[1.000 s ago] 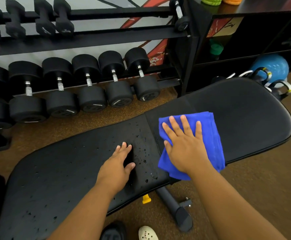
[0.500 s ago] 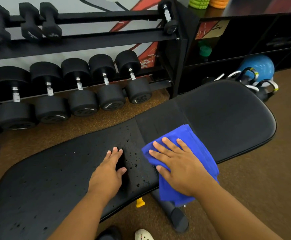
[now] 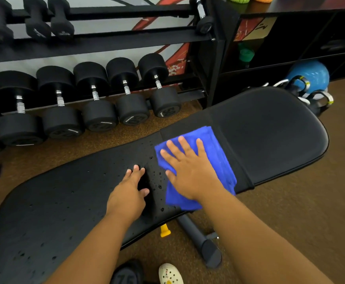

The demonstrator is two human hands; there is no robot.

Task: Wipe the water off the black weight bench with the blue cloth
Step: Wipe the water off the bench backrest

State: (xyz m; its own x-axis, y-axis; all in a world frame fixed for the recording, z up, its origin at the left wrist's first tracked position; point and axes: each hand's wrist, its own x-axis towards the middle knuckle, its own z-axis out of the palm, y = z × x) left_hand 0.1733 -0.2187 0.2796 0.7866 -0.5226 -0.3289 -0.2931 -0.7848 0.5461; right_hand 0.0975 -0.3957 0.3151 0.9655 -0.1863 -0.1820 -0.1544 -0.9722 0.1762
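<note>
Black weight bench (image 3: 64,201), long axis running lower left to upper right, droplets (image 3: 159,179) beading mid-pad; left hand (image 3: 129,193) flat, fingers loosely spread on wet pad; right hand (image 3: 190,171) open, palm pressing folded blue cloth (image 3: 218,160) at the pad seam, fingers pointing up-left.

your black weight bench (image 3: 270,130) stretched from near left to far right over the brown floor (image 3: 311,212). on it lay the blue cloth (image 3: 218,158) under your flat right hand (image 3: 190,171), your left hand (image 3: 128,193) just beside it, and water drops (image 3: 159,179) between and leftward.
</note>
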